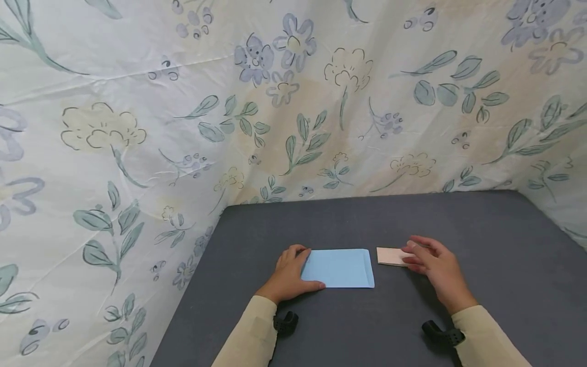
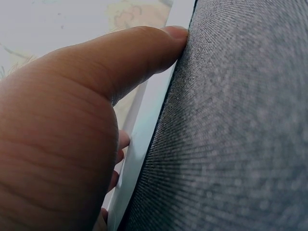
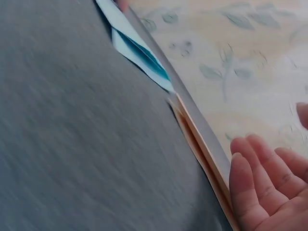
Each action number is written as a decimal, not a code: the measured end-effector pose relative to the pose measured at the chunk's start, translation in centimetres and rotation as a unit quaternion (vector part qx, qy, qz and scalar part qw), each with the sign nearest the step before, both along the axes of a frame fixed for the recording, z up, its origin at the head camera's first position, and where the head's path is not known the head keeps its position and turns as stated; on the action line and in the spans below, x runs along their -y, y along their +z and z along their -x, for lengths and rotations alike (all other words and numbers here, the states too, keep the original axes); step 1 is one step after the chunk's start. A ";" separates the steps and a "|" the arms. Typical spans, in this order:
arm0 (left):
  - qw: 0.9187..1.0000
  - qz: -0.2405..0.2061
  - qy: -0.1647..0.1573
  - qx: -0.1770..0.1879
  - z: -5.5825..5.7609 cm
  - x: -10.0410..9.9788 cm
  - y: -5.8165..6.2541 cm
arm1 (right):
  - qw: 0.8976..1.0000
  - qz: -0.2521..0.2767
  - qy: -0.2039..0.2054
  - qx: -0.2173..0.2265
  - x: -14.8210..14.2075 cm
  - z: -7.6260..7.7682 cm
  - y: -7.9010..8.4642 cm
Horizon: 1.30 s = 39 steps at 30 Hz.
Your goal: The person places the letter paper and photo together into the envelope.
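Note:
A light blue envelope (image 1: 337, 268) lies flat on the dark table, its flap end to the right. My left hand (image 1: 291, 275) rests on its left end, thumb along the near edge and fingers at the far corner. Up close in the left wrist view, the thumb (image 2: 139, 53) lies straight across the envelope's edge. The envelope's mouth (image 3: 144, 53) gapes a little in the right wrist view. To its right lies a small pale pink folded card (image 1: 392, 256), its layers slightly parted. Over the card's right end is my right hand (image 1: 431, 267), fingers loosely bent and nothing held between them.
Dark grey fabric covers the table (image 1: 321, 219). A floral cloth (image 1: 275, 102) hangs behind it and along both sides. Each wrist wears a black band (image 1: 442, 334) below a cream sleeve (image 1: 486, 339).

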<state>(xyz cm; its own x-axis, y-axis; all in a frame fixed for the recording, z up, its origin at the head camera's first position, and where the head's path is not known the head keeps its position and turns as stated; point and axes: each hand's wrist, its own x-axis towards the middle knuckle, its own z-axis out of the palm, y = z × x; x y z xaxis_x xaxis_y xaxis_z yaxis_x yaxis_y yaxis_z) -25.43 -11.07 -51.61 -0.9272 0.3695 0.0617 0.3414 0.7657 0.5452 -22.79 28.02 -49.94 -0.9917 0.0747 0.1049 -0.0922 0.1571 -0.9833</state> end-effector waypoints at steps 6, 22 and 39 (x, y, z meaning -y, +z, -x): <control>1.000 0.003 0.001 -0.001 0.0 0.0 -0.1 | 0.999 0.038 -0.031 -0.004 -2.4 0.4 -0.2; 1.000 0.000 0.003 -0.005 -0.1 0.0 -0.2 | 0.980 -0.011 -0.175 0.094 -5.8 1.0 -0.2; 1.000 -0.001 0.005 -0.008 -0.2 0.1 -0.6 | 0.963 -0.120 -0.192 0.145 -5.0 0.6 0.4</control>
